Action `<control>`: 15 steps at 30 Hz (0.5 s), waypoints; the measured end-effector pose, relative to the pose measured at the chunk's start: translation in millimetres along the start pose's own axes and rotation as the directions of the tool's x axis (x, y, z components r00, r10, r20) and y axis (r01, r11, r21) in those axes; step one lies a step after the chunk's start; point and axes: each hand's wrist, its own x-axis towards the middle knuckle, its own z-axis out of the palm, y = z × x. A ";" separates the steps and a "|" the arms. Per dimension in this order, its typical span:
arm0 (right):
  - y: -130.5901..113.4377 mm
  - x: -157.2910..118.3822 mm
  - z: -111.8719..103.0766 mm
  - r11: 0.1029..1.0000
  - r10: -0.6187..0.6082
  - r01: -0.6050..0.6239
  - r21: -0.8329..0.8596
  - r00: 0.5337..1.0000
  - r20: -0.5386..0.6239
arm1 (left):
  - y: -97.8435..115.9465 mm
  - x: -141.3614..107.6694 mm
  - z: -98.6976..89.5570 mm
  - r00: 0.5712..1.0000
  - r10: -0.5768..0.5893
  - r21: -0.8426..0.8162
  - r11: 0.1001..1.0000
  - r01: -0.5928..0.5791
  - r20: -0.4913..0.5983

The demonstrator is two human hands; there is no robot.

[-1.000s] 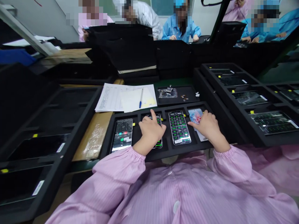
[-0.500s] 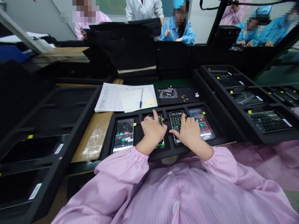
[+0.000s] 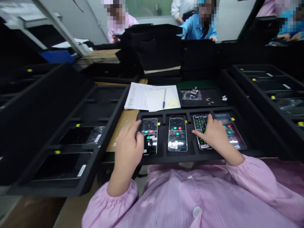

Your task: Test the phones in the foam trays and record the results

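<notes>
Several smartphones lie face up in the compartments of a black foam tray point(image 3: 163, 159). At the left edge of the leftmost phone point(image 3: 150, 142) is my left hand point(image 3: 129, 141), thumb and index finger apart, holding nothing. The second phone point(image 3: 177, 139) lies uncovered, with round coloured icons on its screen. My right hand point(image 3: 215, 131) hovers over or touches the third phone point(image 3: 199, 126), which shows a grid with green text; its index finger points to the screen's upper right and the thumb is spread. Partly behind that hand is the rightmost phone point(image 3: 234, 137), with a bluish and red screen.
Printed sheets point(image 3: 139, 96) with a blue pen point(image 3: 164, 98) lie behind the tray. A shallow black tray point(image 3: 217, 106) holds a small plastic bag point(image 3: 190, 95) and tiny parts. More phone trays stand left point(image 3: 95, 164) and right point(image 3: 261, 91). Co-workers sit beyond black stacked trays point(image 3: 161, 53).
My left hand has moved from the second phone to the leftmost one. The second phone's screen now shows round icons. My right hand stays at the third phone; the view has swung left.
</notes>
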 end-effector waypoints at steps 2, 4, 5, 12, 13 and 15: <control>1.8 1.0 4.2 1.000 -0.012 0.013 0.007 1.000 -0.024 | -11.3 -9.8 10.1 0.997 0.055 0.068 0.996 -0.058 0.049; 3.6 2.4 8.7 1.000 -0.021 0.022 0.019 0.998 -0.052 | -15.5 -16.3 22.3 0.992 0.085 0.146 0.984 -0.099 0.095; 4.6 3.2 11.0 0.999 -0.022 0.023 0.024 0.998 -0.066 | -15.9 -18.4 27.5 0.990 0.092 0.184 0.977 -0.111 0.109; 3.9 -2.2 17.0 0.999 -0.032 0.040 0.032 0.979 -0.201 | -13.3 -22.0 36.8 0.982 0.176 0.213 0.959 -0.188 0.072; 0.1 -6.3 14.4 0.998 -0.043 0.053 0.035 0.969 -0.242 | -12.8 -22.3 36.5 0.980 0.190 0.192 0.961 -0.197 0.050; -11.3 -16.1 7.7 0.989 -0.116 0.140 0.055 0.944 -0.310 | -11.9 -23.3 36.4 0.977 0.213 0.147 0.966 -0.213 0.015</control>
